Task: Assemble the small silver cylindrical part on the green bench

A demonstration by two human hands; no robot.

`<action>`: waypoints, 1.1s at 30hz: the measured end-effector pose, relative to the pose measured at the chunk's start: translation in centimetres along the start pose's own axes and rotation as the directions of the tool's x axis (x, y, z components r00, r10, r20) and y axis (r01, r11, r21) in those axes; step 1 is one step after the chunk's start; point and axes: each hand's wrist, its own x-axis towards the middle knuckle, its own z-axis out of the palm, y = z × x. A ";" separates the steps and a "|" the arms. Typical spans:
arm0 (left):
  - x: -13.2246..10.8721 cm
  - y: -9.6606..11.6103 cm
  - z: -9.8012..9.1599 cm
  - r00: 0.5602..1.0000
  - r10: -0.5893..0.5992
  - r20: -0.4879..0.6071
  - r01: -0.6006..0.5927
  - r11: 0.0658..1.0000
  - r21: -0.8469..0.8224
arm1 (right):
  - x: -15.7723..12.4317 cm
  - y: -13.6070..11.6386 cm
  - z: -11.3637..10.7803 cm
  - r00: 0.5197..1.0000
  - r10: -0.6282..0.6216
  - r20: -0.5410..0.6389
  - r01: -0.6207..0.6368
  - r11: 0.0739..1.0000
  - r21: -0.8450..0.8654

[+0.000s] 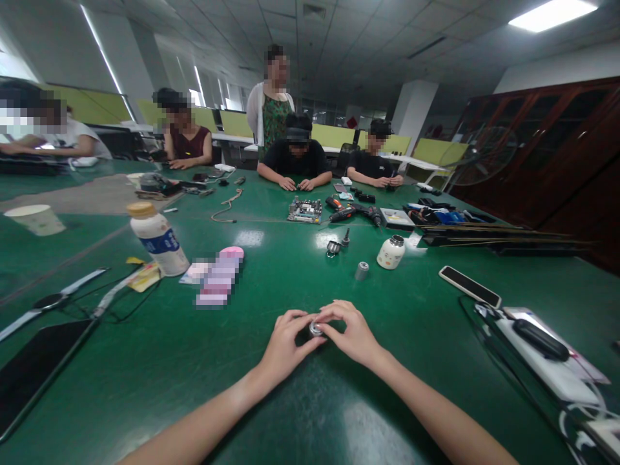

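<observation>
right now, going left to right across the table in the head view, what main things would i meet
Dark screen, capped bottle, left hand, small metal part, right hand, white flask, phone, black case.

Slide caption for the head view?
Left hand and right hand hold a small metal part at a green table.

We see our left hand (285,342) and right hand (352,334) bare; both forearms (210,408) are slim and also uncovered.

bare left hand (281,343): thumb and fingers pinching
bare right hand (356,332): arched, fingertips pinching
bare forearms (225,407): converging
</observation>
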 end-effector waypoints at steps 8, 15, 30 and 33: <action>0.0 0.2 0.0 1.000 -0.017 -0.003 0.017 1.000 0.001 | 0.3 -0.2 -0.7 0.990 0.076 -0.120 -0.073 0.997 0.025; 0.0 0.2 0.0 1.000 -0.025 0.006 0.025 1.000 -0.016 | 0.1 -0.1 0.1 0.993 0.097 -0.073 -0.088 0.990 0.110; 0.1 0.5 -0.4 0.997 -0.069 0.035 0.069 0.997 -0.014 | 1.0 5.2 -1.9 0.978 0.195 -0.072 -0.189 0.978 0.089; 0.2 0.3 -0.3 0.997 -0.068 0.039 0.068 0.997 -0.021 | 1.0 2.2 -1.6 0.984 0.164 -0.073 -0.146 0.968 0.204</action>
